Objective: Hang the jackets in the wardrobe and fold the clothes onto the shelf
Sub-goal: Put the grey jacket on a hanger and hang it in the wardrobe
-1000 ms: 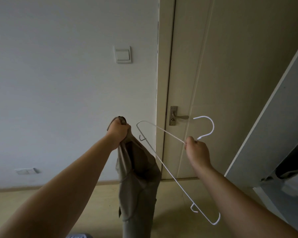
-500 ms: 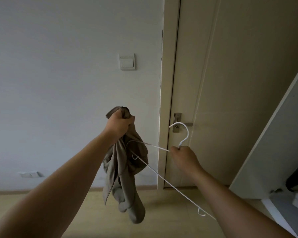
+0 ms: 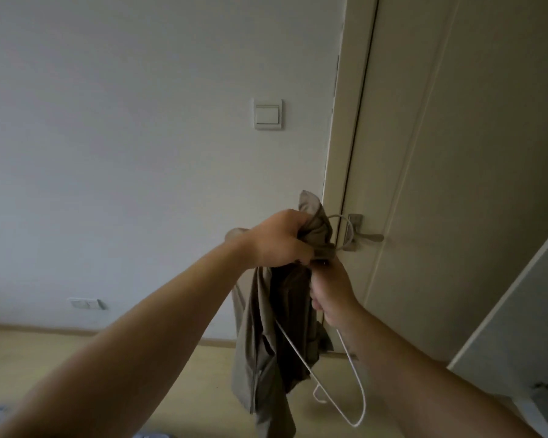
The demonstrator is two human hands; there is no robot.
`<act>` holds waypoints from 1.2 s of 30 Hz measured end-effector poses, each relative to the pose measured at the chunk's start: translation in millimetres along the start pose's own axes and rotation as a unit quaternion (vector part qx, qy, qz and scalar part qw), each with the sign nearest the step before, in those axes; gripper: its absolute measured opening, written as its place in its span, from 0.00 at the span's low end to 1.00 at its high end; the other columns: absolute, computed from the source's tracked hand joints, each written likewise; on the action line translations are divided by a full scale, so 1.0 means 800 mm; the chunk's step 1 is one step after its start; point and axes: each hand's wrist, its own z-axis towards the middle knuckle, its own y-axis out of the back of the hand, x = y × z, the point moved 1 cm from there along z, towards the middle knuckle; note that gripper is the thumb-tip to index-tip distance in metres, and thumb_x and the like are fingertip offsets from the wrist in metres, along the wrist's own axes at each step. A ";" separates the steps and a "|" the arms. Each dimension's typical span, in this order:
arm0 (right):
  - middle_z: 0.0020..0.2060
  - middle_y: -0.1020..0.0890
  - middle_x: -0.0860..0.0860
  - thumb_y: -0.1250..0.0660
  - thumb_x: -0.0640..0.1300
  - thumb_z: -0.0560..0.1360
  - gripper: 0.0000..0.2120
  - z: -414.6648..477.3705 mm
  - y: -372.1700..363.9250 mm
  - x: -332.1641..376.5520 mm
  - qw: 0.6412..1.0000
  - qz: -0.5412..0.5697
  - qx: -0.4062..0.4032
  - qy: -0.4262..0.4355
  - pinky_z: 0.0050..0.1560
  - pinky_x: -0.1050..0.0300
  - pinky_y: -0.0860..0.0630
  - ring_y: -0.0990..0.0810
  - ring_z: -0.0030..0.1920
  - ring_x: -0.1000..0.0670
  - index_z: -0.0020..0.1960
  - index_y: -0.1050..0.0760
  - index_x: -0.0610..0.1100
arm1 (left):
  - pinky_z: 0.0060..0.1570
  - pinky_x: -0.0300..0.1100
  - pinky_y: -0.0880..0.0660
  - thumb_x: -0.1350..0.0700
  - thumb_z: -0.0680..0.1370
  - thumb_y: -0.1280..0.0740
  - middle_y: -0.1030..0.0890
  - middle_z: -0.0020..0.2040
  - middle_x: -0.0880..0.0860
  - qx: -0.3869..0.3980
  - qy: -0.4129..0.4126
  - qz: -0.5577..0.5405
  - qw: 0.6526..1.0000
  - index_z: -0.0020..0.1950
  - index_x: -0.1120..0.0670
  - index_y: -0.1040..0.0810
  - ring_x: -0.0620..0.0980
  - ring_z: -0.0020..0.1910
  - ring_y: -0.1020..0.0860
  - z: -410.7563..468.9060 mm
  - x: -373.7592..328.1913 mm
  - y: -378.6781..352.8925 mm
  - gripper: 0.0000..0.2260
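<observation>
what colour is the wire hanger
White hanger, clearest in the head view against the floor.

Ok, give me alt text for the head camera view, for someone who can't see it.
A left hand grips a tan jacket while the right hand holds a white wire hanger against it, before a closed door and white wall.

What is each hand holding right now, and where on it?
Left hand grips the khaki jacket bunched at its top. Right hand holds the white wire hanger near its neck, below the hook.
</observation>
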 end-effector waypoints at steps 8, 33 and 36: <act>0.27 0.35 0.49 0.45 0.39 0.76 0.08 0.018 0.003 0.005 0.988 0.104 -0.097 -0.059 0.22 0.64 0.44 0.40 0.22 0.53 0.40 0.33 0.47 | 0.33 0.34 0.27 0.57 0.69 0.24 0.24 0.27 0.41 -0.053 0.022 0.050 0.997 0.30 0.48 0.22 0.41 0.31 0.23 -0.011 0.037 0.025 0.11; 0.37 0.15 0.36 0.46 0.43 0.71 0.16 0.029 0.088 0.027 0.996 0.050 0.036 -0.062 0.28 0.60 0.30 0.20 0.30 0.43 0.49 0.23 0.38 | 0.43 0.43 0.32 0.46 0.67 0.39 0.24 0.32 0.47 -0.074 -0.188 0.298 0.933 0.35 0.50 0.26 0.51 0.35 0.26 0.086 0.059 -0.022 0.09; 0.39 0.13 0.43 0.44 0.38 0.76 0.12 0.022 0.107 0.011 0.990 -0.080 0.041 -0.109 0.33 0.60 0.28 0.17 0.33 0.48 0.50 0.21 0.41 | 0.42 0.43 0.33 0.43 0.69 0.41 0.28 0.30 0.46 -0.059 -0.221 0.270 0.935 0.32 0.47 0.31 0.49 0.33 0.29 0.088 0.056 -0.019 0.10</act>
